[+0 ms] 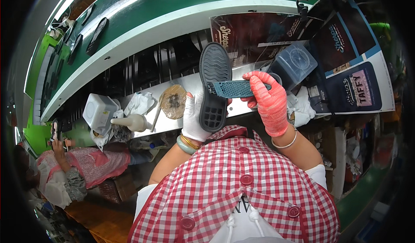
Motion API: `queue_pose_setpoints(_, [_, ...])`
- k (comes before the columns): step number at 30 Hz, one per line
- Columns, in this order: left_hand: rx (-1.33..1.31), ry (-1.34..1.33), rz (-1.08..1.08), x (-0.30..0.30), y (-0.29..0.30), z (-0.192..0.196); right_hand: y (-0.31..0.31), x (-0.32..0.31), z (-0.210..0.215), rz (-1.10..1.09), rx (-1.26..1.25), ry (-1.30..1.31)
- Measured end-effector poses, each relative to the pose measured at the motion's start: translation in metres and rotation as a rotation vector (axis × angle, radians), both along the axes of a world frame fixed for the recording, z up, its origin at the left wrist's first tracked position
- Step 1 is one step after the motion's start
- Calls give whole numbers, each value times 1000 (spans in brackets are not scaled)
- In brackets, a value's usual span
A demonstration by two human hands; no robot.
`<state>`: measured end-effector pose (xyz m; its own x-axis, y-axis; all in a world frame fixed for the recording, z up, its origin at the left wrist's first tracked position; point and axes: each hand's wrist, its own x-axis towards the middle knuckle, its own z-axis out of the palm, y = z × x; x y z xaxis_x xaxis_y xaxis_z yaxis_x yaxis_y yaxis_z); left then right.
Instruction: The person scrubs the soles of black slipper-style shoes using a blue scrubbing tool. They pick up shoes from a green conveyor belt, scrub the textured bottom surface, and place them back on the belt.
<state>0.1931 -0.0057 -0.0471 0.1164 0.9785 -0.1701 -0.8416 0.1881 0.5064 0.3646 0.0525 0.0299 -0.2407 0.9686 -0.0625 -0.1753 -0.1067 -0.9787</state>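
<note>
Red-white checked smock (242, 186), red buttons; white glove (194, 117) left, red glove (271, 102) right; bangles both wrists.

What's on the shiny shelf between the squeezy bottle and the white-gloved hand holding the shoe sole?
In the head view, a round clear dish with dark bits lies between the bottle and the left hand gripping the sole.
</note>
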Motion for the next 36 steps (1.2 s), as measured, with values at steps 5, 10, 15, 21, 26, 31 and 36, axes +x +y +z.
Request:
queue_pose_setpoints(5, [77, -26, -14, 3, 1, 7, -2, -2, 1, 11, 8, -26])
queue_pose_setpoints(10, [45, -27, 76, 5, 6, 3, -8, -5, 1, 9, 20, -42])
queue_pose_setpoints(15, [54, -70, 115, 5, 10, 0, -16, -8, 0, 30, 12, -70])
queue_pose_setpoints(21, [87, -186, 93, 5, 13, 2, -21, -6, 4, 104, -3, -108])
queue_pose_setpoints(26, [120, -293, 29, 4, 12, 1, -24, -4, 5, 133, 6, -176])
queue_pose_setpoints(31, [242, 91, -49, 0, 11, -5, -24, 1, 9, 210, -29, -180])
queue_pose_setpoints(36, [-36, -254, -167, -2, 9, 4, -14, 7, 16, 348, -6, -238])
